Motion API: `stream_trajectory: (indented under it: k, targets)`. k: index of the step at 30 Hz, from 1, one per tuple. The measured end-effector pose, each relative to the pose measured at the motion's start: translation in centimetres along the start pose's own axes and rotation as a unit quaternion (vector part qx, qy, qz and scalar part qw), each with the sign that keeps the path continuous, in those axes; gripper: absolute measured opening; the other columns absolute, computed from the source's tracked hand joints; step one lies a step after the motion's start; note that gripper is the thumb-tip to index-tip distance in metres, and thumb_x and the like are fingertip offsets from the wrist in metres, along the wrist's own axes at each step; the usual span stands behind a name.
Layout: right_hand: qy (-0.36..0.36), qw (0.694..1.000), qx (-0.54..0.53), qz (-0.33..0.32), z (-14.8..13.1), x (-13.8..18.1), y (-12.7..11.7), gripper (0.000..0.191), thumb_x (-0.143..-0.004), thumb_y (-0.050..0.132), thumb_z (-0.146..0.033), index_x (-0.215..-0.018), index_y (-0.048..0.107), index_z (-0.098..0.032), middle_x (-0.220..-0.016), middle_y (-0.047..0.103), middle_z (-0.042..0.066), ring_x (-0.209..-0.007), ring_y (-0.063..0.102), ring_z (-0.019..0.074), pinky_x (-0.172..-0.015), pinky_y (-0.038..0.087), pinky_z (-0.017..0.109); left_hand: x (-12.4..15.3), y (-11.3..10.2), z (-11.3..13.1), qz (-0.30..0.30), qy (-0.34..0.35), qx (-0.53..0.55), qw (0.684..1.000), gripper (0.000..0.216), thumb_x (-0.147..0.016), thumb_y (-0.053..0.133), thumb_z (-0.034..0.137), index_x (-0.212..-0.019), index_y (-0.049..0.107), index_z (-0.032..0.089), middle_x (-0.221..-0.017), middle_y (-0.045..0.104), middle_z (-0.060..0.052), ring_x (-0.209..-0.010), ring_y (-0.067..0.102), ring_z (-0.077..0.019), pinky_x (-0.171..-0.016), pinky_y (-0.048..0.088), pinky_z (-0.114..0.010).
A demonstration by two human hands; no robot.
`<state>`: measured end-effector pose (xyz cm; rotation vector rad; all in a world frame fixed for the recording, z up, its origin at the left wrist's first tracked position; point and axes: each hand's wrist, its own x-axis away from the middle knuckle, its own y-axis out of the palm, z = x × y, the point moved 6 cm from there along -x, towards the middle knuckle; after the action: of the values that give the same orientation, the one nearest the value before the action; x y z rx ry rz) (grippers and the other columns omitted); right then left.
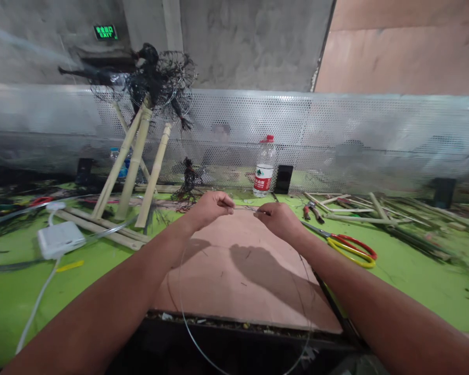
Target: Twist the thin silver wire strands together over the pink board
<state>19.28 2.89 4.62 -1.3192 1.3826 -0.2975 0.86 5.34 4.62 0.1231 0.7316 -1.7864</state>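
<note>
Plainly both hands are closed on the same thing: a thin grey wire hoop (pixel 181 307). The left hand (pixel 211 205) is curled into a loose fist with thumb and forefinger pinched on the wire. The right hand (pixel 279 219) pinches it too, fingers narrow and bent inward. A short straight run of wire spans the gap between the two sets of fingertips.

From there the hoop curves back toward the person, passing under both forearms and over the flat brown wooden board (pixel 234 281) that lies beneath the fingers.

As for progress, the round shape looks formed already. What seems unfinished is the stretch between the fingertips — whether the ends are joined there is too fine to tell.

Just outside the right fingers lie red-and-yellow-handled scissors (pixel 347 246), with small red-handled pliers (pixel 312 211) beyond them. A clear plastic water bottle with a red cap (pixel 264 167) stands past the fingertips. Beyond the left fingers stands a leaning frame of pale bamboo poles (pixel 135 156), and further out on that side rests a white plastic power adapter (pixel 60 239) — all on the bright green table cover (pixel 414 281).
</note>
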Motion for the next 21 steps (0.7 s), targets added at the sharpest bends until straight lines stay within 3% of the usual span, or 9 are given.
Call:
stream_trajectory:
  k: [5,7,15,21]
  targets:
    - [0.002,1.0,0.004,0.001,-0.1,0.0,-0.1,0.026,-0.077,0.049,-0.036,-0.068,0.066,-0.018,-0.061,0.059,0.001,-0.056,0.045,0.011,-0.05,0.026,0.023,0.0,0.0,1.2,0.0,0.097,-0.084,0.992,0.007,-0.066,0.064,0.02,-0.066,0.065,0.014,-0.079,0.059,-0.002,-0.07,0.054,-0.0095,-0.071,0.045,-0.026]
    - [0.009,1.0,0.008,0.0,-0.1,0.1,-0.2,0.026,-0.077,0.05,-0.036,-0.069,0.066,-0.018,-0.061,0.059,0.001,-0.055,0.044,0.0107,-0.049,0.026,0.022,0.1,0.1,1.5,-0.005,0.102,-0.087,0.991,0.005,-0.065,0.064,0.019,-0.066,0.066,0.014,-0.08,0.057,-0.002,-0.07,0.053,-0.0088,-0.073,0.045,-0.027]
    - [0.011,1.0,0.006,0.003,-0.2,0.1,-0.4,0.027,-0.078,0.049,-0.038,-0.07,0.065,-0.018,-0.061,0.059,0.001,-0.055,0.045,0.0109,-0.049,0.027,0.022,0.3,0.2,0.6,-0.051,-0.037,0.147,0.987,0.01,-0.063,0.055,0.009,-0.066,0.065,0.012,-0.098,0.054,-0.006,-0.079,0.055,-0.0104,-0.084,0.048,-0.036]
    - [0.009,1.0,0.003,0.003,-0.3,0.1,-0.4,0.026,-0.077,0.05,-0.038,-0.071,0.067,-0.019,-0.064,0.061,0.001,-0.057,0.047,0.0111,-0.05,0.028,0.022,0.4,0.3,0.3,-0.039,-0.074,0.145,0.986,0.007,-0.06,0.058,0.01,-0.059,0.064,0.011,-0.099,0.055,-0.007,-0.074,0.054,-0.0096,-0.083,0.048,-0.036]
